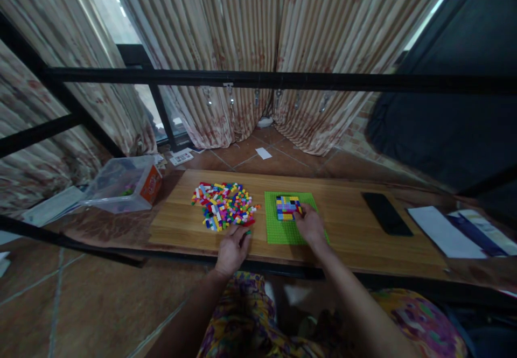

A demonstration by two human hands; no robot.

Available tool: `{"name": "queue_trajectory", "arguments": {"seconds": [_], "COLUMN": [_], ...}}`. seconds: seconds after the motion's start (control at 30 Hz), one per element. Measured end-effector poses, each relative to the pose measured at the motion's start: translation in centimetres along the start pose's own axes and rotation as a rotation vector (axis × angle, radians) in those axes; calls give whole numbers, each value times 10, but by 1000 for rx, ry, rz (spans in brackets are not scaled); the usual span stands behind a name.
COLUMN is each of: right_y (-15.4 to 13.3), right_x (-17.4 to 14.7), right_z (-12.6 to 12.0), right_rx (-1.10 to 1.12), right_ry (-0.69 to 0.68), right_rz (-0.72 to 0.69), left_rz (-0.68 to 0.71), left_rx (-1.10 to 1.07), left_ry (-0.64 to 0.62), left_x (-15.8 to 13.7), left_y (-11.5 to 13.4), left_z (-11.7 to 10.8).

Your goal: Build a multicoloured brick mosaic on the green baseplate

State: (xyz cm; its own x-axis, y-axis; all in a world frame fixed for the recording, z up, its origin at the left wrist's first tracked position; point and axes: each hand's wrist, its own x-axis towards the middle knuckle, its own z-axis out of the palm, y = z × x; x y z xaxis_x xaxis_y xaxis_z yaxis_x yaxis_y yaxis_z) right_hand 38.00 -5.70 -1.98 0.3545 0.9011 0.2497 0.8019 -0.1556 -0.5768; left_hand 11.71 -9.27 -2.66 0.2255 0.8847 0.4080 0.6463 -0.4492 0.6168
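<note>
while the right hand (312,224) rests its bunched fingertips against the right edge of the patterned brick block (286,207), the left hand (232,249) curls at the near edge of the loose brick heap (224,203); a green brick (248,232) shows by its fingertips, though at this size i can't tell whether either hand is pinching anything. the block sits on the upper middle of the green baseplate (274,234), right of the heap on the wooden tabletop (343,247). the bricks should be light, stiff and a little slick, hard to break, best taken by opposite sides between thumb and forefinger; the baseplate looks thin, probably slightly bendy, and is better held by its rim. counted: two hands, one block, one baseplate, one heap with too many bricks to number, one dark phone (386,213), one clear plastic box (117,203).
</note>
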Motion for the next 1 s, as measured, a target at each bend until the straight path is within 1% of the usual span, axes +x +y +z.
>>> {"name": "queue_trajectory", "arguments": {"seconds": [0.17,0.3,0.57,0.67,0.77,0.8,0.83,0.9,0.93,1.0], "right_y": [14,23,19,16,2,-7,-18,-42,-54,-73], "right_x": [13,23,41,41,22,10,-3,-32,-47,-71], "right_z": [-10,-15,-18,-24,-27,-26,-23,-14,-8,7], "right_rx": [8,37,116,115,96,104,138,235,265,292], "right_ry": [-20,-68,-193,-192,-81,-10,13,-72,-150,-259], "right_rz": [-47,-93,-202,-210,-182,-175,-207,-328,-386,-447], "left_rz": [-11,-17,-12,-8,-4,-3,-3,-8,-13,-22], "left_rx": [-4,-8,-31,-27,-23,-23,-25,-33,-40,-62], "left_ry": [-5,-9,-31,-46,-50,-46,-41,-35,-40,-58], "left_x": [0,0,0,1,0,0,0,-1,-1,-2], "left_y": [0,0,0,0,1,1,2,2,2,1], "left_z": [0,0,-4,-5,-5,-5,-4,-4,-4,-3]}}
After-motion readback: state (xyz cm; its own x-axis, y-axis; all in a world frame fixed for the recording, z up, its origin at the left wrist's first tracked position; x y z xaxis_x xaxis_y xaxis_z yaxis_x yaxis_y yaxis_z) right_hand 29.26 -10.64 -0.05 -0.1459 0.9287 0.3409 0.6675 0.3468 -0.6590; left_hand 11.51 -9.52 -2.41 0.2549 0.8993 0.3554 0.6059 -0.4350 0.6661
